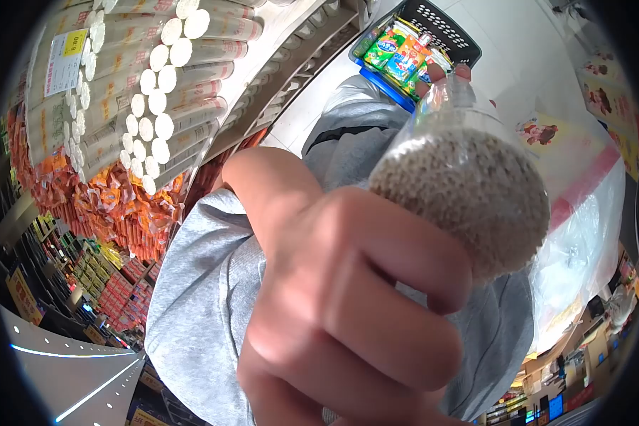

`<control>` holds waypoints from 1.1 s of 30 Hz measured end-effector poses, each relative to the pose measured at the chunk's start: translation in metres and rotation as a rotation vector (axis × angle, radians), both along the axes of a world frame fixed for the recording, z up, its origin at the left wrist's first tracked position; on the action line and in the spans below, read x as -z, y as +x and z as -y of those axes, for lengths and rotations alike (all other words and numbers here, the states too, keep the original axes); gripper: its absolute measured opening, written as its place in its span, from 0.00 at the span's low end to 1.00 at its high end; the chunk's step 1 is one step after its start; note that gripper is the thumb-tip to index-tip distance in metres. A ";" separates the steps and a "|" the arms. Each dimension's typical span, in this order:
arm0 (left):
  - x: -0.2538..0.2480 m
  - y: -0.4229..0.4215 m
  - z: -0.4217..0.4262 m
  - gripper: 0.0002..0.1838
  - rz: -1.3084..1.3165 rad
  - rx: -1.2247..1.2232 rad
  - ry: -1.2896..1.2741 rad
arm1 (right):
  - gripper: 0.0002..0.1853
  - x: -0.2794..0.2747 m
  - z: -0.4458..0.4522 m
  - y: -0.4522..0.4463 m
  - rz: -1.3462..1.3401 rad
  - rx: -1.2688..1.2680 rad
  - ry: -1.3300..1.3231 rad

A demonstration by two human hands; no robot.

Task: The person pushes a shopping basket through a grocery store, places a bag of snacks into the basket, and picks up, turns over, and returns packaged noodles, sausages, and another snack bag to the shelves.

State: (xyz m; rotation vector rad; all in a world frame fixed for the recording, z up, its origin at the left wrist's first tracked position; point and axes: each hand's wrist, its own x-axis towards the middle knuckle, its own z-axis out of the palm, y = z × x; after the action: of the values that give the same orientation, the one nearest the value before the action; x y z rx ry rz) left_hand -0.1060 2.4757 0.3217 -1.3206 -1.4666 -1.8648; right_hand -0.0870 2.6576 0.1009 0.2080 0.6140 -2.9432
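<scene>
Two hands (341,298) (463,73), one bag (468,195), one basket (447,28)

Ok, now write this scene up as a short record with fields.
Setting: shop interior
Item: clear plastic bag of small grains
Left hand: curled, nearest the camera; anything inside its grip is hidden
Right hand: mostly hidden, at the bag's narrow end
Basket: black shopping basket holding colourful packets
Display: white-ended cylindrical packs, price tag, orange-wrapped packets
</scene>
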 end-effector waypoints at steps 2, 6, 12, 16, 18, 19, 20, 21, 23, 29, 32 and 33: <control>0.000 0.000 0.000 0.15 0.000 -0.011 0.002 | 0.33 -0.001 0.002 0.001 0.003 -0.005 -0.001; 0.001 -0.003 -0.001 0.12 0.004 -0.018 0.018 | 0.33 -0.026 0.015 -0.008 0.000 -0.003 0.011; -0.002 -0.008 -0.001 0.08 0.017 -0.010 0.041 | 0.33 -0.010 0.015 -0.010 0.002 0.009 -0.016; -0.004 -0.004 -0.003 0.05 0.036 -0.023 0.047 | 0.33 -0.012 0.012 -0.002 0.012 0.009 -0.022; -0.005 0.006 -0.002 0.04 0.084 -0.047 0.036 | 0.33 -0.007 0.008 0.006 0.049 0.008 -0.030; -0.006 0.008 -0.003 0.03 0.077 -0.039 0.049 | 0.33 -0.008 0.007 0.005 0.041 0.011 -0.026; -0.004 0.005 -0.003 0.02 0.057 -0.037 0.061 | 0.33 -0.008 0.006 0.004 0.026 0.015 -0.020; -0.005 0.001 -0.004 0.01 0.043 -0.030 0.077 | 0.33 -0.010 0.007 0.002 0.016 0.015 -0.011; -0.004 -0.002 -0.007 0.00 0.042 -0.039 0.091 | 0.33 -0.009 0.007 0.003 0.013 0.020 -0.012; -0.004 0.003 -0.010 0.03 0.070 -0.067 0.110 | 0.33 -0.011 0.013 0.000 0.019 0.018 -0.013; 0.001 0.003 -0.008 0.07 0.070 -0.088 0.123 | 0.33 -0.007 0.011 -0.004 0.003 0.009 0.006; 0.002 0.003 -0.008 0.09 0.059 -0.096 0.132 | 0.33 -0.011 0.013 -0.006 0.000 0.003 0.008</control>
State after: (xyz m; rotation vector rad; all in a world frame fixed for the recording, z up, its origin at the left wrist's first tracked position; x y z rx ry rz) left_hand -0.1035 2.4837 0.3198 -1.1234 -1.3846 -1.9176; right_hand -0.0929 2.6443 0.1120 0.2102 0.6257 -2.9440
